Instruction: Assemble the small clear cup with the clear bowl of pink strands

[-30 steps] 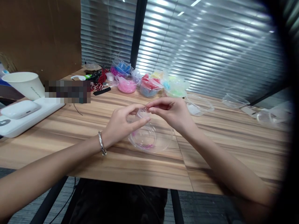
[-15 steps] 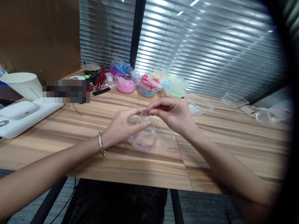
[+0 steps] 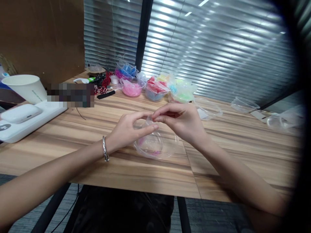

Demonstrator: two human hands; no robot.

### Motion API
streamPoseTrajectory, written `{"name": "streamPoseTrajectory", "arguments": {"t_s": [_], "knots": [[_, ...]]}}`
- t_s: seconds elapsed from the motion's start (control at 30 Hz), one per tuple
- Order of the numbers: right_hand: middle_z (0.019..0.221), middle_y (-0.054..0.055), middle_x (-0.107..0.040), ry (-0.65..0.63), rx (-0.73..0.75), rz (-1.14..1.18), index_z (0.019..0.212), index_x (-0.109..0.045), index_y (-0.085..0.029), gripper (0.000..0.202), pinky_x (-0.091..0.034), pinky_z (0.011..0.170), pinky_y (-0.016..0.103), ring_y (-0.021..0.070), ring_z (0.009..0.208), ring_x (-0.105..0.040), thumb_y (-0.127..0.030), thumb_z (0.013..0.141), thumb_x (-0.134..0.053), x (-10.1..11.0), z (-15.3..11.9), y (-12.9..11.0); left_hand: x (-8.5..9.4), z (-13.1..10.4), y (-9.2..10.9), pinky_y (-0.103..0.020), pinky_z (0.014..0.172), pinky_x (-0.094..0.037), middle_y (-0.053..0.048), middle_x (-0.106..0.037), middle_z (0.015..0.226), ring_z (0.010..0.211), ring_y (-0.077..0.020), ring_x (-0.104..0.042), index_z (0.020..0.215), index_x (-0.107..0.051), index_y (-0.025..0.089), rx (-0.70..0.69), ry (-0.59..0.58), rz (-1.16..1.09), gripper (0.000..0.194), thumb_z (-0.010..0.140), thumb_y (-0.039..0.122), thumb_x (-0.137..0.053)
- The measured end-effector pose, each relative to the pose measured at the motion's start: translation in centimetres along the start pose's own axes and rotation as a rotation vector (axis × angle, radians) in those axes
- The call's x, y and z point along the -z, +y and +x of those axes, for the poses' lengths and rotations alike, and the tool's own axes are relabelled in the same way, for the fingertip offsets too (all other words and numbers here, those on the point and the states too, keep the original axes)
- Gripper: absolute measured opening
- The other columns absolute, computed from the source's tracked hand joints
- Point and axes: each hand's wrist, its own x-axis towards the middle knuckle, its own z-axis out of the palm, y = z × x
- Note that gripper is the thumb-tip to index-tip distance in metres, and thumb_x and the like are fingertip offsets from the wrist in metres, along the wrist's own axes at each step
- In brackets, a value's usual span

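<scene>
My left hand (image 3: 128, 129), with a silver bracelet on its wrist, and my right hand (image 3: 181, 121) meet fingertip to fingertip over a clear plastic bowl (image 3: 157, 145) on the wooden table (image 3: 97, 152). Between the fingertips both hands pinch a small clear plastic bag (image 3: 148, 122). A few pink pieces lie in the bottom of the bowl.
Bowls and bags of pink, blue, red and green pieces (image 3: 155, 87) stand in a row at the back. Empty clear bowls (image 3: 243, 104) lie to the right. A paper cup (image 3: 25, 87) and a white tray (image 3: 26, 118) are at the left edge.
Both hands have barely shifted; the fingertips stay pinched together over the bowl, and the right hand has closed in slightly.
</scene>
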Motion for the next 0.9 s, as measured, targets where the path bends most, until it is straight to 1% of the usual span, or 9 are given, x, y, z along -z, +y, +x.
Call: {"name": "streamPoseTrajectory", "arguments": {"t_s": [0.2, 0.3, 0.43, 0.57, 0.63, 0.73, 0.83, 0.9], "knots": [[0.084, -0.001, -0.074, 0.004, 0.001, -0.017, 0.08, -0.073, -0.024, 0.011, -0.058, 0.077, 0.035, 0.0203, 0.081, -0.07, -0.014, 0.081, -0.069, -0.02, -0.19, -0.47, 0.06, 0.08, 0.12, -0.028, 0.085, -0.052, -0.001, -0.073, 0.106, 0.098, -0.0202, -0.068, 0.109, -0.069, 0.023, 0.003, -0.021, -0.013, 0.036, 0.081, 0.045, -0.067], [0.085, -0.001, -0.074, 0.007, 0.018, 0.002, 0.081, -0.073, -0.024, 0.012, -0.058, 0.078, 0.034, 0.0198, 0.082, -0.07, -0.013, 0.082, -0.068, -0.02, -0.23, -0.58, 0.03, 0.09, 0.07, -0.03, 0.088, -0.051, -0.002, -0.073, 0.107, 0.099, -0.0207, -0.067, 0.109, -0.068, 0.022, -0.002, -0.008, -0.02, 0.036, 0.081, 0.045, -0.067], [0.09, 0.0, -0.074, 0.007, 0.048, -0.049, 0.089, -0.073, -0.024, 0.011, -0.056, 0.081, 0.034, 0.0198, 0.086, -0.07, -0.016, 0.085, -0.066, 0.06, -0.25, -0.6, -0.01, 0.14, 0.05, -0.033, 0.092, -0.05, -0.005, -0.071, 0.112, 0.105, -0.0218, -0.065, 0.108, -0.068, 0.02, -0.005, 0.018, -0.017, 0.038, 0.081, 0.047, -0.067], [0.094, 0.001, -0.074, -0.019, 0.091, -0.147, 0.099, -0.072, -0.024, 0.015, -0.054, 0.082, 0.032, 0.0191, 0.089, -0.069, -0.018, 0.089, -0.062, 0.2, -0.3, -0.57, 0.02, 0.16, 0.02, -0.032, 0.087, -0.051, -0.005, -0.072, 0.104, 0.097, -0.0209, -0.067, 0.104, -0.069, 0.02, -0.019, 0.02, 0.005, 0.036, 0.081, 0.047, -0.067], [0.094, 0.001, -0.074, -0.041, 0.114, -0.186, 0.1, -0.072, -0.024, 0.016, -0.053, 0.08, 0.031, 0.0185, 0.089, -0.068, -0.017, 0.089, -0.062, 0.31, -0.32, -0.55, 0.04, 0.16, -0.03, -0.033, 0.09, -0.05, -0.005, -0.072, 0.108, 0.102, -0.0218, -0.066, 0.106, -0.068, 0.019, -0.024, 0.017, 0.003, 0.037, 0.081, 0.047, -0.067], [0.092, 0.0, -0.074, -0.066, 0.151, -0.266, 0.095, -0.072, -0.023, 0.013, -0.051, 0.076, 0.029, 0.0178, 0.086, -0.068, -0.017, 0.089, -0.063, 0.53, -0.34, -0.49, 0.04, 0.18, -0.08, -0.035, 0.098, -0.047, -0.006, -0.069, 0.117, 0.111, -0.0226, -0.063, 0.109, -0.067, 0.02, -0.023, 0.001, -0.023, 0.038, 0.081, 0.045, -0.067], [0.089, -0.001, -0.074, -0.082, 0.168, -0.321, 0.09, -0.072, -0.025, 0.01, -0.05, 0.073, 0.029, 0.0179, 0.082, -0.067, -0.019, 0.088, -0.064, 0.7, -0.34, -0.35, 0.06, 0.19, 0.02, -0.034, 0.1, -0.045, -0.006, -0.067, 0.12, 0.114, -0.022, -0.061, 0.109, -0.067, 0.02, -0.017, -0.024, -0.051, 0.036, 0.082, 0.044, -0.067], [0.089, -0.001, -0.074, -0.077, 0.184, -0.347, 0.091, -0.072, -0.025, 0.011, -0.05, 0.073, 0.029, 0.0178, 0.082, -0.067, -0.02, 0.089, -0.063, 0.75, -0.33, -0.23, 0.09, 0.18, 0.14, -0.034, 0.102, -0.043, -0.006, -0.066, 0.122, 0.116, -0.0223, -0.059, 0.11, -0.067, 0.019, 0.01, -0.036, -0.054, 0.038, 0.082, 0.045, -0.067]]}}
